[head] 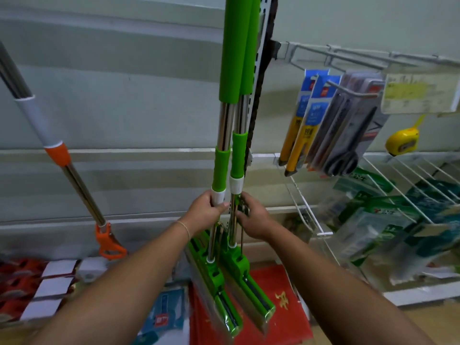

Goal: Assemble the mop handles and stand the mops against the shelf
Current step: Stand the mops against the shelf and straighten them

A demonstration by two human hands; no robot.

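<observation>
An orange mop (59,155) was leaned against the wall at the far left. Red packets (17,282) were piled below it. In the middle, two green mops were stood upright, side by side and touching, with their heads down on a red mat (281,295). The left green mop (222,155) was held by the left hand (205,212), with the fingers wrapped around its white collar. The right green mop (237,155) was held by the right hand (251,217), with the fingers closed on its silver pole and lever. Both tops were leaned on the shelf post (263,58). Packed tools (331,120) and a yellow tape measure (402,141) were hung on hooks at the right.
</observation>
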